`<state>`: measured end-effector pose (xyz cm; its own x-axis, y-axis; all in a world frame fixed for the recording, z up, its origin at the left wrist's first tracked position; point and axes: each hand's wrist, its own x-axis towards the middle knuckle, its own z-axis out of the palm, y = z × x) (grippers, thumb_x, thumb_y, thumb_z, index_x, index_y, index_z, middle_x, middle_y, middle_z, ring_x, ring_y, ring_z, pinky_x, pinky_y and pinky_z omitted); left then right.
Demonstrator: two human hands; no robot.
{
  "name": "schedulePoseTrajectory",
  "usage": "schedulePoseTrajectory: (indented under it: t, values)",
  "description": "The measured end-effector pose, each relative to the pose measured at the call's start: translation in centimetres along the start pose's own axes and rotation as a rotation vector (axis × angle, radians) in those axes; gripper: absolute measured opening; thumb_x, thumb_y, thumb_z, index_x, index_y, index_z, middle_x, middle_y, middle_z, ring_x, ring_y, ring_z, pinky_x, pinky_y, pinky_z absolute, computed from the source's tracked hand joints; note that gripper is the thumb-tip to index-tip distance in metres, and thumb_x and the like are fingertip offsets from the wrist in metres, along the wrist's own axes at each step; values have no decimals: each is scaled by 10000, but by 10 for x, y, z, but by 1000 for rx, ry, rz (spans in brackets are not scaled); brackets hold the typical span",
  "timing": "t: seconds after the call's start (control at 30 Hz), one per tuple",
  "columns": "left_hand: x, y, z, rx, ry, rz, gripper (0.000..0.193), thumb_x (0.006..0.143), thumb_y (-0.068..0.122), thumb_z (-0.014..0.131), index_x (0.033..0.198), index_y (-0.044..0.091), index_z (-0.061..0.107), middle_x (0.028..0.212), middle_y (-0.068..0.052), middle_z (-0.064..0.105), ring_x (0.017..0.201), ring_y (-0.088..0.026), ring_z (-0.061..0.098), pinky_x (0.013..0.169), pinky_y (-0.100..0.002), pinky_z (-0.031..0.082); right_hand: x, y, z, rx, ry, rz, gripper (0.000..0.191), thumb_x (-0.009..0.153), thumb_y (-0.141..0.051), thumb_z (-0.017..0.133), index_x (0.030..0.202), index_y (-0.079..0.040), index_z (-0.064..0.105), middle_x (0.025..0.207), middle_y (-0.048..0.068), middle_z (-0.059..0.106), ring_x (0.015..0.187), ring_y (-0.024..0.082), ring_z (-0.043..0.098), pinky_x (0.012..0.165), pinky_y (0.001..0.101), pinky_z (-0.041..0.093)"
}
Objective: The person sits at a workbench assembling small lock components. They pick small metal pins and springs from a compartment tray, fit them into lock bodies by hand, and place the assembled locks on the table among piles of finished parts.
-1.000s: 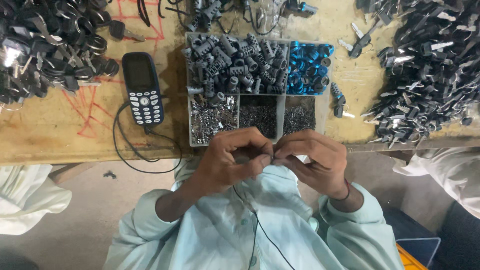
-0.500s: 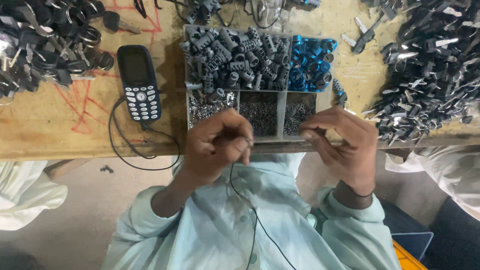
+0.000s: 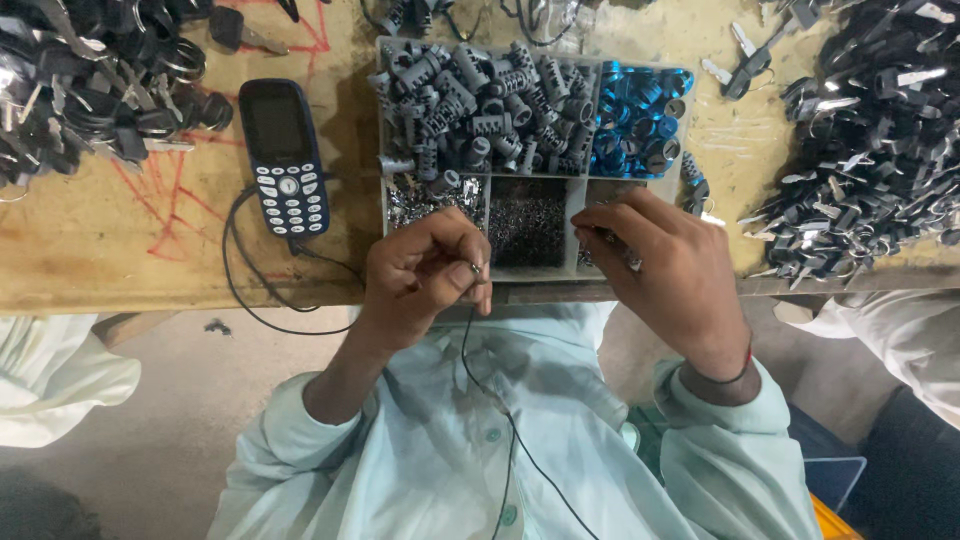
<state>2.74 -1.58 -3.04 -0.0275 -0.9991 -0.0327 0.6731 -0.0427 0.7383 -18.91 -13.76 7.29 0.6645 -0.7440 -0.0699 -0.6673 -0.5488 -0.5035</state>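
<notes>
Ring (image 3: 475, 267) pinched in left hand (image 3: 425, 275) at table edge (image 3: 180, 295); right hand (image 3: 660, 265) fingertips together over tray (image 3: 577, 215).

A phone (image 3: 285, 155) lies left of the compartment tray (image 3: 383, 120); key piles (image 3: 870, 130) lie right.

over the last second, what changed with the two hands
The hands, first touching at the table edge, have parted. The right hand moved up and outward, fingertips now over the lower right compartment of the parts tray. The left hand kept its place, pinching a small metal piece. The phone and key piles are unchanged.
</notes>
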Motion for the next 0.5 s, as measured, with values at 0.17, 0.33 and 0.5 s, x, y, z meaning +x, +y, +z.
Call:
schedulePoseTrajectory:
  t: [0.17, 0.33, 0.5]
  values:
    - [-1, 2, 1, -26, 12, -40, 15, 1039, -16, 565, 1051, -20, 572, 1040, -89, 552, 845, -127, 622, 747, -324, 606, -5, 1, -9, 58, 73, 117, 157, 928, -45, 795, 1076, -73, 750, 951, 68, 703, 715, 169, 670, 617, 301, 499]
    - [0, 2, 0, -20, 4, -56, 23, 1045, -3, 559, 1047, -18, 575, 1037, -85, 552, 841, -125, 621, 755, -316, 600, -9, 4, -8, 101, 46, 164, 164, 923, -25, 785, 1078, -66, 749, 912, 65, 693, 721, 145, 670, 614, 271, 488]
    - [-2, 1, -2, -31, -21, -22, 42, 1057, 33, 579, 1056, -7, 567, 1043, -86, 560, 842, -130, 615, 757, -322, 601, -13, 7, -9, 114, 55, 186, 177, 942, -14, 780, 1112, -57, 755, 942, 76, 709, 736, 140, 668, 637, 276, 494]
